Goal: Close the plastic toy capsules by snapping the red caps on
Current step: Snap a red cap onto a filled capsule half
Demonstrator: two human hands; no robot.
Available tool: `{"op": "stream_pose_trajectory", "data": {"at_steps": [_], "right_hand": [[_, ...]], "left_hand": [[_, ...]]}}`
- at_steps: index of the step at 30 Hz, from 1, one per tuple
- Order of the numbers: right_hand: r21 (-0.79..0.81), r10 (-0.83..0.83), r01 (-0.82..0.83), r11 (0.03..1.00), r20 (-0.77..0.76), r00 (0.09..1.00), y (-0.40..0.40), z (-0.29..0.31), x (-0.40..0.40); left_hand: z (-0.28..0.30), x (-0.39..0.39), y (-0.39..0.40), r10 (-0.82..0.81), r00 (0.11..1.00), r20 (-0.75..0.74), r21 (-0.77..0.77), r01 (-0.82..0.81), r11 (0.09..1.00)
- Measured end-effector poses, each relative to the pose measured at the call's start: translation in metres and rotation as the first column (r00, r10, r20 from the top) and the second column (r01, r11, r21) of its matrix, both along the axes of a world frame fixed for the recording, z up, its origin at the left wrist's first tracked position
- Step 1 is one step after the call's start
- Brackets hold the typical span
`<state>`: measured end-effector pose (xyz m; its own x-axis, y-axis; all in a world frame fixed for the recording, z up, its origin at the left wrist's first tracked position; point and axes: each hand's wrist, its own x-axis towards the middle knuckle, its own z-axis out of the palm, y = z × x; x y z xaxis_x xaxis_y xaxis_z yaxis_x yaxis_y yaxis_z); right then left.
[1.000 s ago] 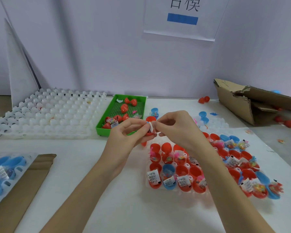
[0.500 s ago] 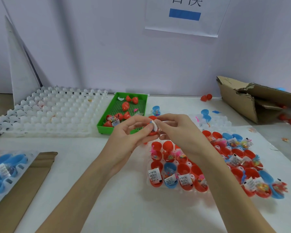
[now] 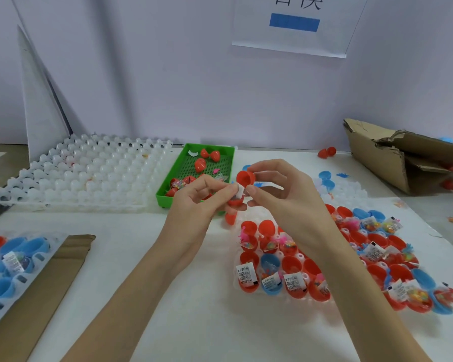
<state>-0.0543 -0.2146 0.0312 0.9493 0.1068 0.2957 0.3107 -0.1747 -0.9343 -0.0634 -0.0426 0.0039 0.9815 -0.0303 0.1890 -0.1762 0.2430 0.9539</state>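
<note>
Working above the white counter (image 3: 194, 296), the person holds one capsule clear of the stock for assembly. Nearest, the clear tray (image 3: 285, 300) at right carries open red and blue capsule halves loaded with labelled toy packets, staged within reach of the right arm. At the left edge a second tray of blue halves (image 3: 13, 259) lies on cardboard.

Mid-field, the left hand (image 3: 196, 207) has its grip narrow, thumb and fingers pinching the red capsule base (image 3: 234, 202), from which a white packet label (image 3: 239, 190) protrudes upward. The right hand (image 3: 285, 199) pinches that label with its lower fingers, apparently to tuck it below the rim so that the joint can seat. The red cap (image 3: 245, 178) is held at the right index finger, mouth turned aside, just above the base and not yet on it.

Compared with half a second ago, the cap, then hidden among the fingertips, has lifted into plain view, and the hands have parted slightly.

Beyond, the green basket (image 3: 221, 150) holds closed red capsules, evidently the finished lot. The empty white cell tray (image 3: 84, 176) lies to its left; a torn cardboard box (image 3: 377, 155) stands far right.
</note>
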Motion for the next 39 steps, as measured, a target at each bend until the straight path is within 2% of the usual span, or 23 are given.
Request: {"op": "stream_pose_trajectory", "data": {"at_steps": [5, 9, 14, 19, 24, 28, 34, 39], "right_hand": [[-0.05, 0.062, -0.057, 0.997, 0.107, 0.992, 0.0, 0.001, -0.003], [-0.09, 0.084, -0.071, 0.993, 0.151, 0.985, 0.002, 0.002, -0.004], [-0.208, 0.071, -0.019, 0.978, 0.247, 0.966, 0.008, 0.0, -0.008], [-0.293, 0.02, 0.063, 0.954, 0.272, 0.962, 0.012, -0.001, -0.008], [-0.219, -0.04, 0.099, 0.971, 0.262, 0.964, 0.009, 0.0, -0.008], [-0.184, -0.053, 0.096, 0.978, 0.225, 0.973, 0.009, -0.001, -0.007], [-0.22, -0.027, 0.075, 0.973, 0.214, 0.977, 0.01, -0.002, -0.007], [-0.162, -0.033, 0.069, 0.984, 0.214, 0.976, 0.009, -0.001, -0.007]], "left_hand": [[0.0, 0.002, 0.002, -0.055, 0.995, -0.08, -0.178, 0.04, 0.983], [-0.001, 0.003, 0.002, -0.059, 0.991, -0.123, -0.214, 0.031, 0.976], [-0.002, 0.001, 0.007, -0.04, 0.997, -0.06, -0.141, 0.031, 0.99], [-0.003, 0.001, 0.007, 0.034, 0.999, 0.042, 0.067, -0.037, 0.997], [-0.004, 0.002, 0.007, 0.016, 1.0, 0.026, 0.039, -0.017, 0.999], [-0.002, 0.0, 0.004, 0.064, 0.997, 0.045, 0.024, -0.065, 0.998], [0.002, -0.002, 0.01, 0.055, 0.991, 0.125, 0.117, -0.07, 0.991], [0.003, -0.004, 0.007, 0.048, 0.979, 0.199, 0.204, -0.089, 0.975]]}}
